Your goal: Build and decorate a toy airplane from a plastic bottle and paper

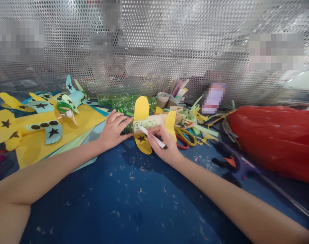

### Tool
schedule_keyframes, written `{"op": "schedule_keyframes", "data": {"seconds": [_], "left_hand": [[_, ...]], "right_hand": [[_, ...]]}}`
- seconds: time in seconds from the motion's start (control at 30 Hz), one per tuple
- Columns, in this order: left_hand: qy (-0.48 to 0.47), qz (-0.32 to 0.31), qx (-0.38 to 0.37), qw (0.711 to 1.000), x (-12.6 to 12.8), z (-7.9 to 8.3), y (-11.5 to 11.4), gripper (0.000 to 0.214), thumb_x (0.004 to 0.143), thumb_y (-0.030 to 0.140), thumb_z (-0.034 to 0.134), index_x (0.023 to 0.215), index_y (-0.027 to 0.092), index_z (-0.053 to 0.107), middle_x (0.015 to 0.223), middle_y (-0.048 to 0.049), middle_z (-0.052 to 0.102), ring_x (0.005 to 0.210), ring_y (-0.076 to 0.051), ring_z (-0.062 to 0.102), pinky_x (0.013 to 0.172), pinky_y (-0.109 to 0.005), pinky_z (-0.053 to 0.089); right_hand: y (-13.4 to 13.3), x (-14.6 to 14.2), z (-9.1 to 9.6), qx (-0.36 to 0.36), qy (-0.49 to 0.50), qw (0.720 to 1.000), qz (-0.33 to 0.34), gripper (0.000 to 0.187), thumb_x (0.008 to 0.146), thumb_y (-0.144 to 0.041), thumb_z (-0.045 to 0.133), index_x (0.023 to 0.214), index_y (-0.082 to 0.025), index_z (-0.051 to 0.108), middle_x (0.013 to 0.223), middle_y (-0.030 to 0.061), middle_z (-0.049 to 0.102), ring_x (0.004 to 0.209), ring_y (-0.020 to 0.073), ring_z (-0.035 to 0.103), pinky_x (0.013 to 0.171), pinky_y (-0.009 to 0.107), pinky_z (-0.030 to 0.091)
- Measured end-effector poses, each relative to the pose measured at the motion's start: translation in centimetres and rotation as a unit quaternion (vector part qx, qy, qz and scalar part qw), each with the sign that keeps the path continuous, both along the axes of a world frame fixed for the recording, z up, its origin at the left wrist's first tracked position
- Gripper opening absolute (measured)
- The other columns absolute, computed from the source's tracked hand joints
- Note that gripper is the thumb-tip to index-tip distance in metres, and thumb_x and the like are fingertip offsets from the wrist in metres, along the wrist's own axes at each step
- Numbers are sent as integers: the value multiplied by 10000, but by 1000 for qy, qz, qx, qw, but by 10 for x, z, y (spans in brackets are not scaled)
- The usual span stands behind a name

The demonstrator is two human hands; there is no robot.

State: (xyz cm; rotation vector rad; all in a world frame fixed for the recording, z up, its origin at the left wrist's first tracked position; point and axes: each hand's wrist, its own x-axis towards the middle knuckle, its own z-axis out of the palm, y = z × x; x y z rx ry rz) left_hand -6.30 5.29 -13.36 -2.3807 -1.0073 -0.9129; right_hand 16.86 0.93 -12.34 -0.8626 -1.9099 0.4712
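Note:
A craft plane made from a plastic bottle [146, 124] lies on the blue table [134, 203], with yellow paper wings, a black star and a pale strip of drawn circles along its body. My left hand [113, 130] rests on the plane's nose end, fingers curved over it and holding it down. My right hand [164, 142] is closed on a white pen [153, 137], whose tip touches the strip near the leftmost circle.
Finished paper planes [42, 118] lie on yellow and blue sheets at the left. Scissors with yellow handles [186, 137] and paper scraps sit right of the plane. A glue gun [233, 164] and a red plastic bag [273, 139] are at the right. A perforated metal screen [154, 47] closes the back.

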Motion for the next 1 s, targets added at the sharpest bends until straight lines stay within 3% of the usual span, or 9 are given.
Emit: {"op": "schedule_keyframes", "data": {"seconds": [1.0], "left_hand": [[0, -9, 3, 1000, -1, 0, 1, 552, 865, 520, 604, 1294, 177, 550, 1169, -92, 638, 1168, -285, 483, 1121, -537, 273]], "right_hand": [[1, -1, 0, 10, 4, 1000, 18, 46, 899, -253, 523, 892, -229, 484, 680, -19, 558, 517, 105, 472, 485, 262, 371]]}}
